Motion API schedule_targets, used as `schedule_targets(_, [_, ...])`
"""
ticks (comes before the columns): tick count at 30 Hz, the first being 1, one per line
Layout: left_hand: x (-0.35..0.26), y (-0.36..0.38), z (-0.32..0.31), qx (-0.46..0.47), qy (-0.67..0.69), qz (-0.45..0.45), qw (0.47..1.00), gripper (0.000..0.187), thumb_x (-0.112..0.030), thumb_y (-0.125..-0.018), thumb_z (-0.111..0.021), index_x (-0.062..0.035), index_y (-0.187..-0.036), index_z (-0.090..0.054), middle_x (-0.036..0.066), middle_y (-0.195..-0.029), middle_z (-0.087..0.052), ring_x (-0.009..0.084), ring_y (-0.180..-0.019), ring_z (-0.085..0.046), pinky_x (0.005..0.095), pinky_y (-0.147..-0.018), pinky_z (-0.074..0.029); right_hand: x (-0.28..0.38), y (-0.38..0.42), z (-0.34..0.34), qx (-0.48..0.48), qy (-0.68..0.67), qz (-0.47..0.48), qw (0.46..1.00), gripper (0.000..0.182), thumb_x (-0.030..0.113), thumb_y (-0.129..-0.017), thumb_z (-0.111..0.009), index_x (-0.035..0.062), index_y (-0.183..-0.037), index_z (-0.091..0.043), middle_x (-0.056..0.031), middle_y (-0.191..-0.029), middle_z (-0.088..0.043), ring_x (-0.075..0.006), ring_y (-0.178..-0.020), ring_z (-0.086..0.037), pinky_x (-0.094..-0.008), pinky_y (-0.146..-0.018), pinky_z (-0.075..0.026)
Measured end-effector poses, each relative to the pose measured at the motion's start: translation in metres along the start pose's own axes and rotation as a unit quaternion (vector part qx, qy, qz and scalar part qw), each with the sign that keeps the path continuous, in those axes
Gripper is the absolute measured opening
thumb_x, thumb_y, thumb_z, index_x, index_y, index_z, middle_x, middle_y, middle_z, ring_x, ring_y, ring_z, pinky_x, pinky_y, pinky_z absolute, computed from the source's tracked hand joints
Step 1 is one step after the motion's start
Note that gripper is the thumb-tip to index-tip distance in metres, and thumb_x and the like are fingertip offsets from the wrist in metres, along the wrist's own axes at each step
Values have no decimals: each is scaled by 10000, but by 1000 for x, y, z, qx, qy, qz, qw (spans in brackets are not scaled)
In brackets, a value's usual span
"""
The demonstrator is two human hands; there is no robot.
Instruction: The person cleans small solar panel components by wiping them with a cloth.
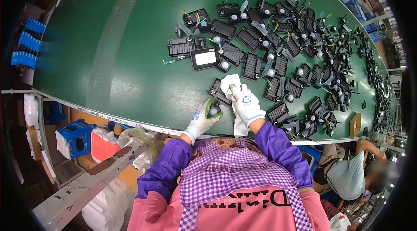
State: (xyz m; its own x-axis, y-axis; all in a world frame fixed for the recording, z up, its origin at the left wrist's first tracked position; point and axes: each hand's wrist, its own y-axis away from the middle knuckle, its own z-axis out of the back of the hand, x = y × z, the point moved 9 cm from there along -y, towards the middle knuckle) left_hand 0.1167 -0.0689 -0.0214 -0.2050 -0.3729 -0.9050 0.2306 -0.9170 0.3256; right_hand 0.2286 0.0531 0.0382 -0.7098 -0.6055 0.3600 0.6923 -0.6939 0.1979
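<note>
My left hand (206, 117), in a white glove with green fingertips, is closed round the sensor end of a black lamp (220, 92) at the near side of the green table. My right hand (246, 104), also gloved, is closed on a white cloth (229, 82) that touches the lamp's upper right part. The cloth hides part of the lamp, and coloured wires stick out at its left. Just beyond lies a lamp with a lit-looking white front panel (205, 59), beside another black lamp (180, 47) lying ribbed side up.
Many black lamps with wires (278, 64) cover the green table (130, 57) to the right. A small brown box (355, 125) stands near the right front edge. Blue stacks (28, 42) are at the far left. A co-worker (347, 176) sits at the lower right. Blue crates (76, 139) stand lower left.
</note>
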Motion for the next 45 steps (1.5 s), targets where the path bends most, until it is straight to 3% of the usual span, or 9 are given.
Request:
schedule_targets(7, [19, 2, -5, -3, 21, 14, 1000, 664, -265, -795, -793, -19, -1347, -519, 214, -1314, -570, 362, -1241, -543, 406, -1045, -437, -4, -4, -6, 30, -4, -10, 999, 343, 234, -919, -564, 113, -1240, -559, -223, -1156, -547, -399, -1025, -594, -471, -839, -511])
schedule_targets(16, [5, 43, -5, -111, -382, -192, 897, 605, -285, -725, -796, -126, -1277, -606, 127, -1315, -558, 344, -1182, -526, 456, -1004, -427, -9, -5, -16, 39, -9, -16, 999, 345, 151, -896, -541, 115, -1239, -564, -218, -1179, -541, -393, -1034, -596, -470, -849, -512])
schedule_targets(23, [-13, 39, -11, 4, -386, -207, 899, 532, -331, -803, -708, -171, -1295, -586, 151, -1297, -526, 360, -1162, -513, 503, -962, -451, -5, -2, -7, 34, -29, -21, 999, 373, 133, -897, -534, 123, -1268, -569, -220, -1176, -538, -396, -1044, -590, -477, -873, -502])
schedule_targets(32, [-44, 26, -40, 184, -533, -203, 800, 528, -215, -869, -601, -148, -1383, -502, 235, -1145, -584, 366, -885, -679, 456, -766, -558, -37, -6, -8, -62, -162, -1, 985, 357, 142, -890, -584, 124, -1246, -612, -241, -1121, -566, -420, -968, -609, -467, -842, -509])
schedule_targets(36, [-135, 26, -19, 145, -242, -164, 945, 546, -401, -895, -670, -83, -1302, -495, 148, -957, -664, 312, -843, -684, 401, -745, -553, -122, 32, -20, -271, -472, -131, 829, 458, -42, -908, -581, 91, -1347, -574, -172, -1126, -589, -260, -1038, -622, -339, -900, -506])
schedule_targets(37, [-159, 22, 0, 58, -200, -247, 946, 514, -374, -915, -673, -83, -1294, -483, 106, -932, -662, 230, -736, -668, 351, -624, -545, -119, 44, 0, -281, -476, -154, 819, 474, -25, -914, -582, 96, -1372, -558, -170, -1144, -581, -263, -1029, -616, -341, -871, -502])
schedule_targets(39, [-130, 7, 16, 119, 123, 102, 980, 438, -300, -941, -679, -76, -1270, -497, 70, -885, -643, 133, -631, -610, 283, -487, -486, -97, 61, 41, -213, -297, -189, 911, 477, 10, -917, -600, 102, -1382, -548, -158, -1138, -576, -274, -1012, -617, -359, -826, -496])
schedule_targets(43, [-76, -9, 59, -78, 198, 108, 971, 341, -165, -949, -670, -65, -1231, -507, 50, -843, -627, 82, -552, -535, 238, -392, -395, -90, 76, 39, -239, -231, -152, 931, 435, 67, -893, -627, 113, -1323, -578, -192, -1131, -569, -354, -979, -617, -419, -803, -503])
schedule_targets(45, [-74, -15, 76, -101, 99, 90, 986, 344, -184, -914, -714, -32, -1170, -542, 82, -878, -645, 118, -630, -594, 275, -461, -460, -80, 81, 43, -230, -158, -138, 950, 419, 65, -886, -619, 107, -1302, -587, -205, -1134, -565, -377, -979, -614, -432, -801, -510])
